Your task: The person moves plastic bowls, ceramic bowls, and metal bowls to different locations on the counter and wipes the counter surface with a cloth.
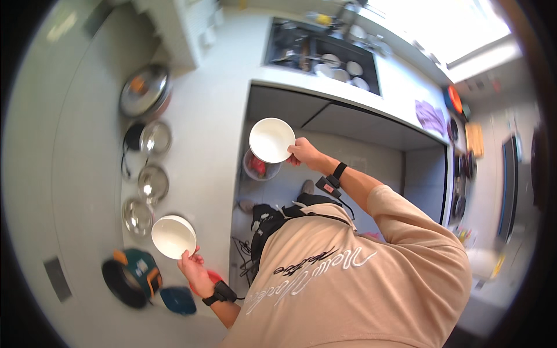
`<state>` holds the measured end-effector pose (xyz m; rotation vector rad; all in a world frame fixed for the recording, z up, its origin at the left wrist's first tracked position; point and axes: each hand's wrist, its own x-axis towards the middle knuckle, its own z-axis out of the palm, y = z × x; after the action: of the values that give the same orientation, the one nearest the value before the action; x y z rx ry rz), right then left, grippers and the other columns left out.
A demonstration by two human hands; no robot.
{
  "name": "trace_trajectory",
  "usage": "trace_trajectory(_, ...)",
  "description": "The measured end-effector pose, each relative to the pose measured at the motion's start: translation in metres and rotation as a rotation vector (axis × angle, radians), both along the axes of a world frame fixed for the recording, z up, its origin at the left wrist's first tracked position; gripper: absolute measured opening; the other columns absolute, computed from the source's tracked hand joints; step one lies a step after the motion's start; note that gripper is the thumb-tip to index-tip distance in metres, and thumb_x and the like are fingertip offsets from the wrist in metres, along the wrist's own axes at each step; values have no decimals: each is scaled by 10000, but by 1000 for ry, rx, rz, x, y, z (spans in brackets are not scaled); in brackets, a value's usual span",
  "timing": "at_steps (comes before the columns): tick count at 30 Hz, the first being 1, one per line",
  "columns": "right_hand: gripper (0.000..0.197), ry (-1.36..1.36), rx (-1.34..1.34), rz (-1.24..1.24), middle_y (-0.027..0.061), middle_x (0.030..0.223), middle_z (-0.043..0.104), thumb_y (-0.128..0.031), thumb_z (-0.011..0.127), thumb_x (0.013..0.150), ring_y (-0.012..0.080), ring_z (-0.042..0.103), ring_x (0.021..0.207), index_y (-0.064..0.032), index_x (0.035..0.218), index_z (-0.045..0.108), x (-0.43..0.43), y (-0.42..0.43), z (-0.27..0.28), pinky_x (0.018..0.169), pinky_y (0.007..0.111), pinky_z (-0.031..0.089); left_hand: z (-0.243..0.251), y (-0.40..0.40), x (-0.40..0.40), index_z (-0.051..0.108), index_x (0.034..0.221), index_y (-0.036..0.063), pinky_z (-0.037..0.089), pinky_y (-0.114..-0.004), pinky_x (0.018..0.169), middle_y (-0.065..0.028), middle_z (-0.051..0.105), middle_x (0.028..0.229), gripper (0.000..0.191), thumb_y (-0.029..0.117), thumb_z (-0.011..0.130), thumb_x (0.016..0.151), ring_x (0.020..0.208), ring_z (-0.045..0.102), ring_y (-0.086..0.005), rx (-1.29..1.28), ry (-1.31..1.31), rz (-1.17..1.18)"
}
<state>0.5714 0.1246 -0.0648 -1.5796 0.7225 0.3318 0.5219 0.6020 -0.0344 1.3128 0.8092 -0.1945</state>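
Observation:
My left hand point(194, 270) grips the rim of a white bowl point(174, 238), its hollow facing up, over the left-hand counter; whether it touches the counter I cannot tell. In my right hand point(307, 153) a second white bowl point(272, 138) is pinched at the rim and held over the open floor space in front of the cabinets. Beneath that bowl stands a clear bin point(262, 170) with something red inside, partly hidden. Each wrist wears a black strap with a small device.
A sink point(287, 56) holds several white bowls and utensils. Along the left counter point(204, 143) stand a lidded pot point(145, 89), shiny metal bowls point(153, 183) and a cap point(130, 278). A purple cloth point(430, 116) lies right of the sink. Cables point(244, 256) hang near my legs.

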Motion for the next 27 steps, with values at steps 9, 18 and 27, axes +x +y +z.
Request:
trace_trajectory(9,182,-85,155,-677,131,645,624,-69,483,789,141,546,455,63,780,609,-240,-220,9,400,270,419,63,-297,20,526,1027,-48,369,-231,370,-165,634,725,281,157,501,836,424,481,-127,-27,-270,-590)
trace_trajectory(18,198,-159,153,-1059,106,599,605,-62,451,804,131,538,432,54,797,612,-437,-370,-2,372,250,404,41,-636,-55,560,991,-55,406,-249,399,-183,665,765,233,101,462,848,457,509,-130,-44,8,-1310)
trace_trajectory(27,174,20,236,-1291,111,606,609,-86,479,790,147,543,433,47,811,591,-517,-456,-34,378,249,403,-16,-864,-81,558,995,-58,408,-246,426,-155,659,760,239,86,422,862,461,502,-121,18,135,-1526)
